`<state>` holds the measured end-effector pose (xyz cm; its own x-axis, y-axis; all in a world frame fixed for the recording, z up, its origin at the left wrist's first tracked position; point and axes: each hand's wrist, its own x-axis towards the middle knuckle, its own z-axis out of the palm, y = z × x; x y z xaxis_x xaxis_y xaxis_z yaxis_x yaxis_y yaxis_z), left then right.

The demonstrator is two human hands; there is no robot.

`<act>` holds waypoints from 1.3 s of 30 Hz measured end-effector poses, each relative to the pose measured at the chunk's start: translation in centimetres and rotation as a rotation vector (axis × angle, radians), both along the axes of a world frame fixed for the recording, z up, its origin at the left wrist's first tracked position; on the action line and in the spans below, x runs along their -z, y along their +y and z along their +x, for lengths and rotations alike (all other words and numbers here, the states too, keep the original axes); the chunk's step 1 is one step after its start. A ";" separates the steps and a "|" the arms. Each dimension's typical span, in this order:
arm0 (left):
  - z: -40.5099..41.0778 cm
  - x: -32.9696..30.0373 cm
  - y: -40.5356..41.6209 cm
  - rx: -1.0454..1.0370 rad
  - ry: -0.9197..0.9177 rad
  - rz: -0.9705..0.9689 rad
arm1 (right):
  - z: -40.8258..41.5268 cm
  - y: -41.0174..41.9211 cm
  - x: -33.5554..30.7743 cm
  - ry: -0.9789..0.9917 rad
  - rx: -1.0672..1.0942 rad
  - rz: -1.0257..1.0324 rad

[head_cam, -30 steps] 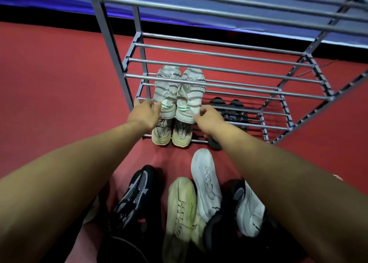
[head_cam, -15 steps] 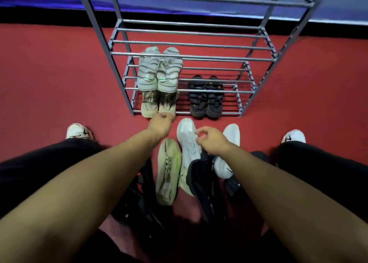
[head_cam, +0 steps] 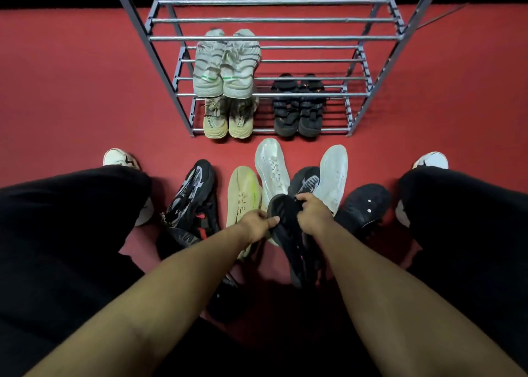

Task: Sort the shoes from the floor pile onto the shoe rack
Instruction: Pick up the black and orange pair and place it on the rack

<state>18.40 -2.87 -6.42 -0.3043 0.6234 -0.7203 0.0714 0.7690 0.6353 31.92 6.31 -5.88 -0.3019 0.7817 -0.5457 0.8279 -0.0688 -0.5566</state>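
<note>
A grey metal shoe rack [head_cam: 274,37] stands on the red floor ahead. A grey striped pair [head_cam: 225,71] sits on its second shelf, with a beige pair [head_cam: 227,121] and black sandals [head_cam: 298,111] on the bottom shelf. The floor pile lies between my knees. Both hands hold a black shoe [head_cam: 288,233] from it: my left hand [head_cam: 258,223] pinches its left edge and my right hand [head_cam: 310,211] grips its top. Around it lie a cream shoe [head_cam: 243,196], two white shoes [head_cam: 271,168], a black mesh sneaker [head_cam: 191,193] and another black shoe [head_cam: 363,208].
My legs in black trousers flank the pile, with my white sneakers [head_cam: 120,158] at the left and right edges. Red floor surrounds the rack. The rack's upper shelves hold nothing in view. A dark wall base runs behind it.
Both hands drew back from the grey pair on the rack and came down to the floor pile. They took hold of the black shoe. The view pulled back from the rack.
</note>
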 end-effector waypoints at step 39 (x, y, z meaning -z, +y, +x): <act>-11.8 -1.9 0.4 -0.797 -0.289 0.277 | -3.2 -1.3 -0.3 0.366 0.200 -0.497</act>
<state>6.59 -2.50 -4.48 -0.5512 0.4675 -0.6911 -0.6109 0.3381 0.7159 28.71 5.06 -5.54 -0.4117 0.5228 -0.7465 0.5353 -0.5242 -0.6623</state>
